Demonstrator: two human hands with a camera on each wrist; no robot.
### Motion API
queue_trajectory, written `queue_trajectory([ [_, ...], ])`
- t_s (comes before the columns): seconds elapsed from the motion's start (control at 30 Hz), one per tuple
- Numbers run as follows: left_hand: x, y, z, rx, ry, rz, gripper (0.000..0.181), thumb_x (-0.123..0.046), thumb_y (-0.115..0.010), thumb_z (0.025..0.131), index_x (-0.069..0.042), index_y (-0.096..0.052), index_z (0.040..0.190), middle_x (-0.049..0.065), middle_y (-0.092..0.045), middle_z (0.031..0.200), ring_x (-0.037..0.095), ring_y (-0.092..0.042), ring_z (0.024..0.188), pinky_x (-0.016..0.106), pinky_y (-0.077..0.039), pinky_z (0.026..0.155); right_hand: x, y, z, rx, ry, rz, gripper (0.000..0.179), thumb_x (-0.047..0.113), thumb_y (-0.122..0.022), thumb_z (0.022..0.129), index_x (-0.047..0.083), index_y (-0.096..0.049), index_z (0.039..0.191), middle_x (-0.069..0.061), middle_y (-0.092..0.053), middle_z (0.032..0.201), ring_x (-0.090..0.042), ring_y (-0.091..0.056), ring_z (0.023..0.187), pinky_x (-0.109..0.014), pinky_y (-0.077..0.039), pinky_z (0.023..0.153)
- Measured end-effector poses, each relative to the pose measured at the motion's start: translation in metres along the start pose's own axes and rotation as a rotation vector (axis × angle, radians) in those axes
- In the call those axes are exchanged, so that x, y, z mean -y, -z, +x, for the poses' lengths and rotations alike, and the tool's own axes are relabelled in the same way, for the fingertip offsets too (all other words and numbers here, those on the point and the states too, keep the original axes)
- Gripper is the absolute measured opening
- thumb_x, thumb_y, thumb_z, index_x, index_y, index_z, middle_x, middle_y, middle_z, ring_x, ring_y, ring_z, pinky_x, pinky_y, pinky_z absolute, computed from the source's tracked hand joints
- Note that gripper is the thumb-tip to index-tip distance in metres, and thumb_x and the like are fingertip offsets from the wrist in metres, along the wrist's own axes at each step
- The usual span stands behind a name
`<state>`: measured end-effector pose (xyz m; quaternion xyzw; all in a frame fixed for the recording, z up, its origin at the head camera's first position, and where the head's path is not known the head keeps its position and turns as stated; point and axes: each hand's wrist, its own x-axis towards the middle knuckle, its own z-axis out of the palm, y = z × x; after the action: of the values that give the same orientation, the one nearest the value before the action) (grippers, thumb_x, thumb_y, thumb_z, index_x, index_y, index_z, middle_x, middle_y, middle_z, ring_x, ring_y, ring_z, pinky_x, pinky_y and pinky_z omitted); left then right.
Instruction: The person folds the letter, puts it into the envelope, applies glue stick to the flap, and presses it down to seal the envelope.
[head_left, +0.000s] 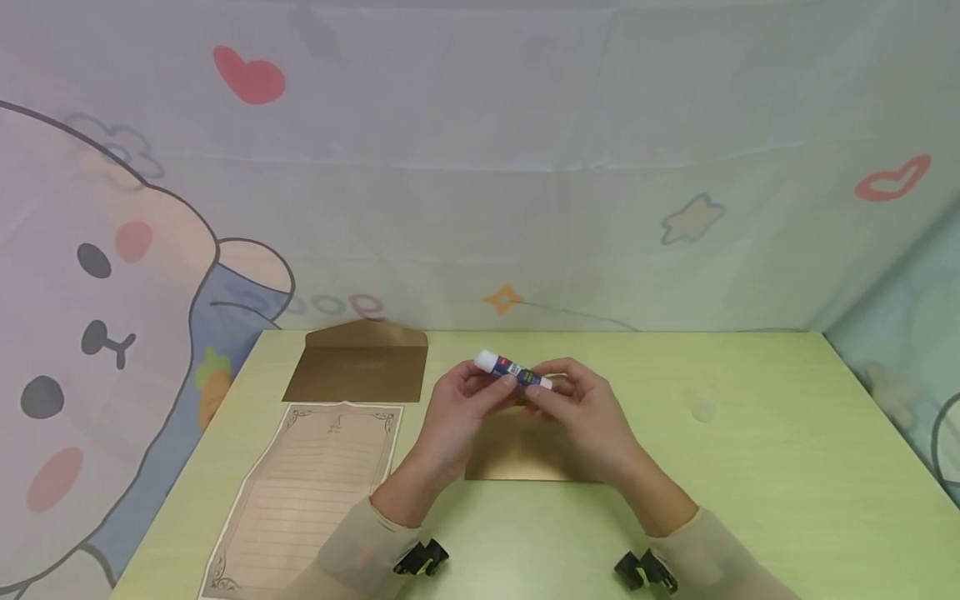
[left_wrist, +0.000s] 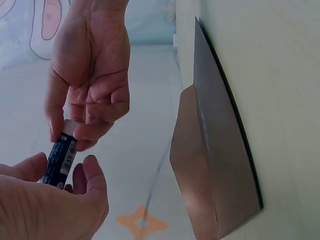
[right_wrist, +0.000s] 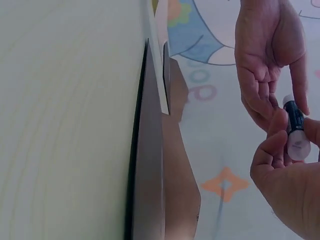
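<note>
Both hands hold a glue stick (head_left: pixel 513 369) with a dark blue label and white ends, raised above the table and tilted in the head view. My left hand (head_left: pixel 461 417) grips it toward the end with the white cap (head_left: pixel 486 360). At the other end, the thumb and fingers of my right hand (head_left: pixel 581 412) pinch the stick, as the left wrist view also shows around the glue stick (left_wrist: pixel 61 159). Beneath the hands lies a gold-brown envelope (head_left: pixel 536 458), partly hidden by them; its pointed flap (left_wrist: pixel 187 150) stands open on the far side.
At the back left lies a second brown envelope (head_left: pixel 356 375) with its flap open. In front of it is a lined sheet of letter paper (head_left: pixel 307 492) with an ornate border. A small translucent disc (head_left: pixel 703 410) lies on the table to the right. A printed curtain (head_left: pixel 480 167) hangs behind.
</note>
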<state>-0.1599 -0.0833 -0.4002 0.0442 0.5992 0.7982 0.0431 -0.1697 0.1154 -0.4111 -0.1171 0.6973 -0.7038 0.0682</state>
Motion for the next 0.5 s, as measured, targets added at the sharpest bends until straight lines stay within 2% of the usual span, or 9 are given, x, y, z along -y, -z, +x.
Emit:
queue_trajectory([
  [0.13,-0.002,0.003,0.002,0.005,-0.006,0.084,0.042,-0.007,-0.074,0.1,0.006,-0.057,0.136,0.019,-0.069,0.125,0.023,-0.07,0.109,0.036,-0.058,0.097,0.006,0.009,0.001,-0.069,0.015,-0.003,0.026,0.016,-0.073,0.103,0.004,-0.064,0.125,-0.019,-0.075,0.101,-0.03,-0.075,0.09,-0.036,-0.062,0.085],
  [0.3,-0.006,0.012,0.002,0.008,-0.037,0.298,0.048,-0.012,-0.081,0.095,-0.003,-0.06,0.137,0.014,-0.067,0.127,0.027,-0.069,0.113,0.038,-0.058,0.095,0.015,0.026,-0.001,-0.122,0.02,-0.025,0.027,0.017,-0.072,0.103,0.004,-0.063,0.125,-0.014,-0.074,0.101,-0.023,-0.075,0.088,-0.034,-0.061,0.085],
  [0.4,-0.006,0.019,0.001,0.053,-0.116,0.52,0.049,-0.013,-0.084,0.093,-0.006,-0.062,0.136,0.011,-0.066,0.129,0.032,-0.065,0.119,0.047,-0.056,0.099,0.019,0.039,-0.004,-0.137,0.048,-0.06,0.027,0.017,-0.072,0.104,0.003,-0.062,0.126,-0.011,-0.075,0.104,-0.025,-0.075,0.09,-0.034,-0.061,0.084],
  [0.5,-0.005,0.026,0.0,0.133,-0.228,0.826,0.051,-0.012,-0.085,0.092,-0.005,-0.062,0.138,0.01,-0.061,0.135,0.034,-0.058,0.126,0.049,-0.051,0.105,0.021,0.051,-0.008,-0.141,0.088,-0.093,0.027,0.015,-0.071,0.104,0.001,-0.062,0.126,-0.009,-0.076,0.108,-0.027,-0.077,0.093,-0.033,-0.062,0.083],
])
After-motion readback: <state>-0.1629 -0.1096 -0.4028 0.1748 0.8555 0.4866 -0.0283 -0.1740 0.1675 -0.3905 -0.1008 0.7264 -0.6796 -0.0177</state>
